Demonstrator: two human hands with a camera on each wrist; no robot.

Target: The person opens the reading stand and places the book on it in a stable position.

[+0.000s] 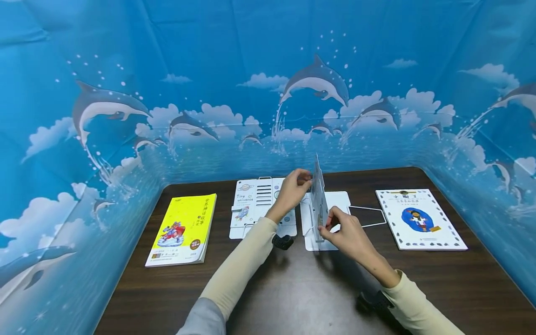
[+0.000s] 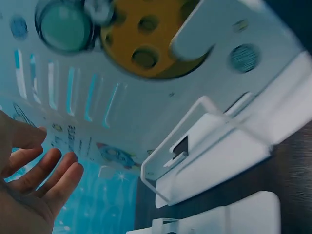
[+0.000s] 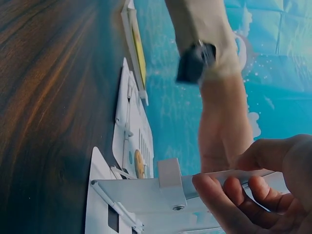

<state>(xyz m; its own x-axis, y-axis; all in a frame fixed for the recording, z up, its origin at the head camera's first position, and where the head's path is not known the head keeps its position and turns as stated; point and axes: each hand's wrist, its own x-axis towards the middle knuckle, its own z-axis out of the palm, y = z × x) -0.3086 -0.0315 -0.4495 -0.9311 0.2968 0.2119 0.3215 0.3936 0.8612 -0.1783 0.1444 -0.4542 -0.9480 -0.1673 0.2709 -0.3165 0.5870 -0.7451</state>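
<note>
The white book stand sits toward the far side of the counter, just right of a second, flat stand, its printed panel upright. My right hand pinches the panel's near edge; my left hand, fingers loosely bent, is by its far left face, and I can't tell whether it touches. I judge the panel light, stiff, slightly slippery, best taken by its edges. None of these is a container.

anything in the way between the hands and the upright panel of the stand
Nothing visible. The right hand directly grips the edge of the upright panel, and no object shows between the left hand and that panel.
</note>
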